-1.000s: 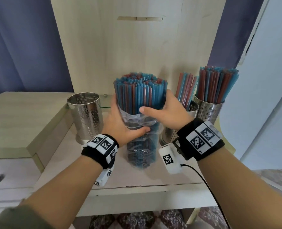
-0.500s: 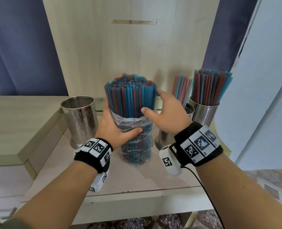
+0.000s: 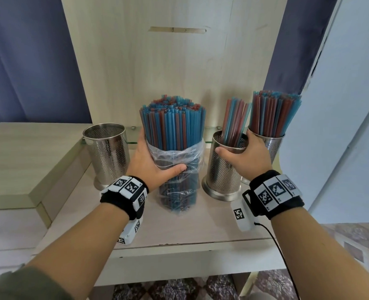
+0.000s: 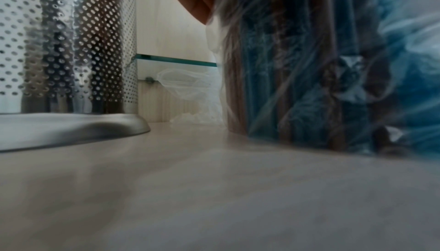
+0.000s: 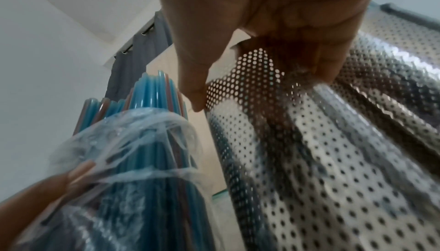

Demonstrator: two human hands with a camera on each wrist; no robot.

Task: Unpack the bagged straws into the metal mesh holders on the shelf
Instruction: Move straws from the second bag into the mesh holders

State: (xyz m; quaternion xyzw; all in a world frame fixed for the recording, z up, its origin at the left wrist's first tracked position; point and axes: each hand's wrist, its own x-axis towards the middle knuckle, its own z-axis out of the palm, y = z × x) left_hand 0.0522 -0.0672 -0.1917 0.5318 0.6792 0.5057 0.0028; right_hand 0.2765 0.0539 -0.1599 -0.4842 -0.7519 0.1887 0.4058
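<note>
Left hand [image 3: 150, 163] wraps the clear-plastic-bagged bundle of blue and red straws [image 3: 174, 135] — right hand [image 3: 243, 155] seemingly grips the middle perforated steel holder [image 3: 222, 169].

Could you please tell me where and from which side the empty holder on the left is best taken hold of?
Probably around the upright perforated wall of the empty holder, at mid-height, coming from the front or its left. It is a plain cylinder without handles, standing on a flared base, so a wrap-around grip suits it. The left hand now holds the bagged straws on its right, which crowds that side.
</note>
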